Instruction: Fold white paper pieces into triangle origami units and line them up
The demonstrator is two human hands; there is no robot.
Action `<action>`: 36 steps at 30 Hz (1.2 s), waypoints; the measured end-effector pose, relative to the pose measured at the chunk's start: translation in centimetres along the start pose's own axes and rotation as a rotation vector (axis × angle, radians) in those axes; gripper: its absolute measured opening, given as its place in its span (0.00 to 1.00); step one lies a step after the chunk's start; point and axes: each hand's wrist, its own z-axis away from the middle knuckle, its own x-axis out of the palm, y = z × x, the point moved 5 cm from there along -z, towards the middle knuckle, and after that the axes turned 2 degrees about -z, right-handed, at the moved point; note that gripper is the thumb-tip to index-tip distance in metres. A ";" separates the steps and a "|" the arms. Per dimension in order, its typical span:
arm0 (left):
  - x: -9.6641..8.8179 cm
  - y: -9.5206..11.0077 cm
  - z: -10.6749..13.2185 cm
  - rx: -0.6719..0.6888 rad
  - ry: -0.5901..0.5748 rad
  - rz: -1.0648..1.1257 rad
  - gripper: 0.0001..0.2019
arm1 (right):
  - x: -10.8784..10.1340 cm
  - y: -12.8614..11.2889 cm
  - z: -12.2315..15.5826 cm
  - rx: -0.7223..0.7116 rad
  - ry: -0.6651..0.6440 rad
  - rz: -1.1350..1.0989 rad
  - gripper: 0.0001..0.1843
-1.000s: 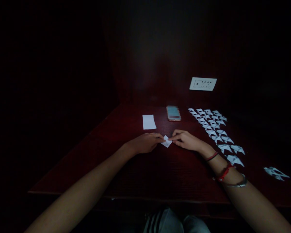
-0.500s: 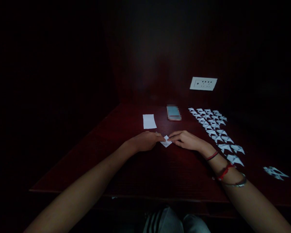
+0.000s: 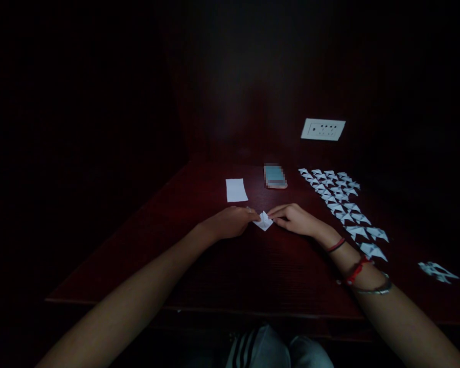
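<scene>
A small folded piece of white paper (image 3: 265, 223) lies on the dark red table, one corner toward me and creases across its middle. My left hand (image 3: 233, 222) has its fingertips closed on the paper's left corner. At the right corner, my right hand (image 3: 294, 220) grips the edge with thumb and forefinger, its fingers bent. Parts of both side corners are hidden under the fingers. Just beyond my left hand lies a flat white paper sheet (image 3: 236, 190).
Rows of folded paper pieces (image 3: 335, 197) cover the table's right side. A small pile of folded paper (image 3: 438, 272) lies at far right. A pixelated, phone-shaped object (image 3: 275, 176) lies at the back. A socket plate (image 3: 323, 130) is on the wall. The table's front edge (image 3: 253, 313) is near my knees.
The fingers of both hands have drawn slightly outward, showing more of the folded paper's middle. The view has shifted a little. The sheet and the rows stay put.
</scene>
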 end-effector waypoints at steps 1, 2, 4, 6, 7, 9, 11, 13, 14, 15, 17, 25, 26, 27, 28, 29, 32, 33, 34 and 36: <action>0.0 0.0 0.0 -0.003 0.004 -0.002 0.19 | -0.1 0.0 0.0 0.001 0.012 -0.018 0.15; -0.1 0.1 0.0 -0.005 0.006 -0.004 0.19 | -0.1 -0.1 -0.1 0.003 0.024 -0.032 0.14; 0.0 0.1 0.1 -0.001 0.004 -0.015 0.19 | -0.1 0.0 -0.2 0.018 0.045 -0.045 0.13; 0.1 0.2 0.1 0.012 -0.001 -0.034 0.20 | -0.1 0.1 -0.3 0.050 0.069 -0.052 0.12; 0.2 0.2 0.1 0.019 -0.004 -0.044 0.21 | -0.1 0.3 -0.4 0.070 0.085 -0.060 0.11; 0.4 0.2 0.1 0.027 -0.006 -0.058 0.23 | 0.0 0.6 -0.4 0.113 0.114 -0.098 0.12; 0.4 0.3 0.1 0.029 -0.013 -0.053 0.24 | 0.1 1.1 -0.4 0.159 0.129 -0.161 0.14; 0.3 0.4 0.1 0.039 -0.027 -0.030 0.26 | 0.3 1.5 -0.3 0.214 0.124 -0.222 0.16; 0.3 0.5 0.1 0.049 -0.033 -0.014 0.26 | 0.3 1.7 -0.3 0.242 0.118 -0.236 0.16; 0.2 0.6 0.1 0.060 -0.038 0.004 0.27 | 0.4 1.8 -0.3 0.260 0.109 -0.239 0.15; 0.1 0.8 0.0 0.077 -0.037 0.036 0.26 | 0.5 1.9 -0.3 0.260 0.096 -0.219 0.12; -0.1 1.0 0.0 0.056 0.019 -0.015 0.20 | 0.4 1.5 -0.4 0.170 0.131 -0.158 0.08; -0.1 0.9 0.0 0.051 0.019 -0.027 0.19 | 0.4 1.4 -0.4 0.163 0.127 -0.156 0.08; -0.1 0.9 0.0 0.048 0.017 -0.034 0.19 | 0.3 1.4 -0.4 0.156 0.123 -0.155 0.08; 0.0 0.9 0.0 0.045 0.013 -0.039 0.19 | 0.3 1.3 -0.4 0.151 0.122 -0.152 0.07; 0.0 0.9 0.0 0.044 0.009 -0.043 0.19 | 0.3 1.2 -0.4 0.149 0.124 -0.150 0.07; 0.0 0.9 0.0 0.043 0.008 -0.052 0.19 | 0.1 1.1 -0.4 0.157 0.149 -0.120 0.06; 0.0 0.9 0.0 0.044 0.006 -0.051 0.19 | 0.1 1.0 -0.4 0.156 0.157 -0.097 0.05; 0.0 0.9 0.0 0.044 0.005 -0.050 0.19 | 0.1 0.9 -0.4 0.153 0.163 -0.069 0.05; 0.0 1.0 0.0 0.047 0.002 -0.046 0.20 | 0.2 0.8 -0.4 0.139 0.164 -0.019 0.05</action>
